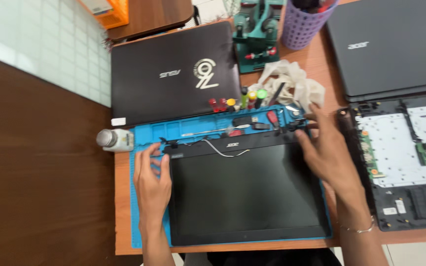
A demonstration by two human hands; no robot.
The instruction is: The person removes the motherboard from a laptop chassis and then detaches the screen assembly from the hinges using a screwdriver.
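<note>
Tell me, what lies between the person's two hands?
In the head view, the dark laptop screen panel spans between the left hand and right hand, lying on the blue mat.

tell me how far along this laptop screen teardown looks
Done: the screen assembly lies detached on the blue mat, its loose cable showing at the hinge edge, and the opened laptop base sits apart with its boards exposed.
In hand: the left hand and right hand grip the assembly's two top corners.
Left: the bezel still frames the panel, so separating it probably remains.
</note>
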